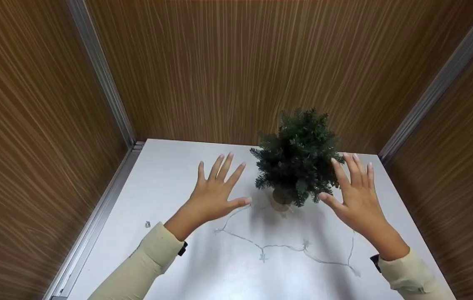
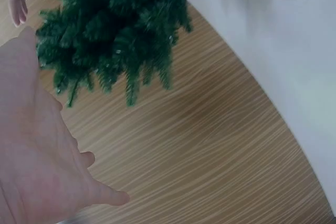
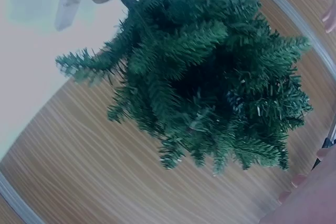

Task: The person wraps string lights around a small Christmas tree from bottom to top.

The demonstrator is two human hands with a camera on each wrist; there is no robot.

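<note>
A small artificial Christmas tree [image 1: 297,154] stands on a round wooden base [image 1: 281,196] toward the back of the white table. To its left, my left hand [image 1: 213,198] hovers with fingers spread and straight, apart from the branches. My right hand [image 1: 357,200] is on the other side, fingers extended; its fingertips overlap the foliage edge in the head view, and I cannot tell if they touch. Both hands hold nothing. A thin string of lights [image 1: 280,246] with star-shaped pieces lies in front of the tree, partly hidden. The left wrist view shows my left palm [image 2: 37,145] beside the branches.
Near the left side of the table [image 1: 169,166] lies a small metallic-looking piece [image 1: 147,224]. A clear piece [image 3: 68,8] sits by the tree's base in the right wrist view. Wood-grain panels [image 1: 220,71] enclose the table at the back and sides.
</note>
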